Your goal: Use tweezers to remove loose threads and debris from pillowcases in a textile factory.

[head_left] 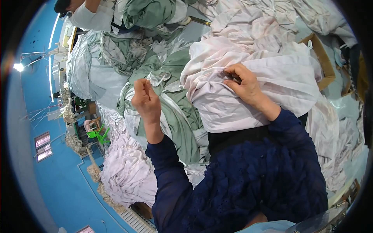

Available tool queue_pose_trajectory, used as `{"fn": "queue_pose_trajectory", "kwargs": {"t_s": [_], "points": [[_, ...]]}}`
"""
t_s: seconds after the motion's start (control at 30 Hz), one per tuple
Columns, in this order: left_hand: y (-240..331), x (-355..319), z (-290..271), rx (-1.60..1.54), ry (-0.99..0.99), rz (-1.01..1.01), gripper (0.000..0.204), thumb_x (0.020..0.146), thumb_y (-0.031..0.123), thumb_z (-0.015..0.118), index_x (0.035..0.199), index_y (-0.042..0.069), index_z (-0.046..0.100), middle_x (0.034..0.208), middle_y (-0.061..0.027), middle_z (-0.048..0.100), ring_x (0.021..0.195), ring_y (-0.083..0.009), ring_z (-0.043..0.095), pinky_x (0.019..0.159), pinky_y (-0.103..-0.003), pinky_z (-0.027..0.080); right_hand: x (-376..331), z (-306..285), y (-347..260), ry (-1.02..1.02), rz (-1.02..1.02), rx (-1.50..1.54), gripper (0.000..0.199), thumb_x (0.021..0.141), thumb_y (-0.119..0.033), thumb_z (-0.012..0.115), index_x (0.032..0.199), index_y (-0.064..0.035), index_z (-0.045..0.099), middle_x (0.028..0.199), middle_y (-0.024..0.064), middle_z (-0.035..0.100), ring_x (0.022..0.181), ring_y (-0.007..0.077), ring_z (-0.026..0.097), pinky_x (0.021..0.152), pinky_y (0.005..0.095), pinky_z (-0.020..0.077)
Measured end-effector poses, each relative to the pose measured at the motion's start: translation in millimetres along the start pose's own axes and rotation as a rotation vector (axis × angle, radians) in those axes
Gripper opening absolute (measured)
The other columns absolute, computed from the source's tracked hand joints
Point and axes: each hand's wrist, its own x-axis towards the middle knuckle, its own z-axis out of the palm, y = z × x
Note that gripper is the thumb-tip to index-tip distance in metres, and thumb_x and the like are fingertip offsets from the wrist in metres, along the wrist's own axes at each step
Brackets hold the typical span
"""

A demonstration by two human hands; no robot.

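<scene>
My right hand point(245, 86) rests on a bundle of white cloth point(279, 81) on my lap and grips a small dark metal tool, perhaps thread snips point(232, 76), against the fabric. My left hand point(145, 99) is raised to the left of the bundle, fingers pinched together; I cannot make out anything between them. Beneath it lies white and pale green cloth point(175, 112). Both forearms wear dark blue sleeves.
Heaps of white and green garments point(128, 54) cover the work surface ahead. Another person in white point(91, 15) works at the far top left. A cardboard box point(324, 62) sits at the right. White cloth piles point(124, 171) lie at lower left beside the blue floor.
</scene>
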Motion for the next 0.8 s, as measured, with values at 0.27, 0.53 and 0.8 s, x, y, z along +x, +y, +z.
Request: {"fn": "queue_pose_trajectory", "kwargs": {"t_s": [0.27, 0.53, 0.8], "points": [[51, -15, 15, -0.162, -0.462, -0.003, 0.009, 0.092, 0.011, 0.068, 0.095, 0.005, 0.063, 0.072, -0.0115, 0.064, 0.058, -0.0264, 0.061, 0.056, -0.033, 0.047, -3, 2, -4, 0.083, -0.003, 0.047, 0.027, 0.081, 0.003, 0.072, 0.107, -0.0007, 0.064, 0.097, 0.0065, 0.060, 0.081, 0.0141, 0.059, 0.070, 0.0254, 0.0474], [76, -23, 52, 0.028, -0.563, 0.241, 0.021, 0.081, 0.021, 0.075, 0.097, 0.008, 0.070, 0.075, -0.0115, 0.068, 0.064, -0.0298, 0.066, 0.057, -0.040, 0.050, -5, -4, -17, 0.060, -0.052, 0.045, 0.023, 0.081, 0.004, 0.071, 0.102, 0.0006, 0.064, 0.091, 0.0066, 0.060, 0.073, 0.0135, 0.056, 0.065, 0.0266, 0.0447], [67, -35, 58, 0.046, -0.485, 0.286, 0.009, 0.083, 0.016, 0.068, 0.083, 0.007, 0.067, 0.075, -0.0103, 0.068, 0.063, -0.0315, 0.065, 0.056, -0.042, 0.050, -9, 3, -28, -0.048, -0.054, 0.040, 0.025, 0.083, -0.001, 0.072, 0.107, 0.0013, 0.064, 0.090, 0.0073, 0.061, 0.076, 0.0148, 0.058, 0.067, 0.0258, 0.0463]]}}
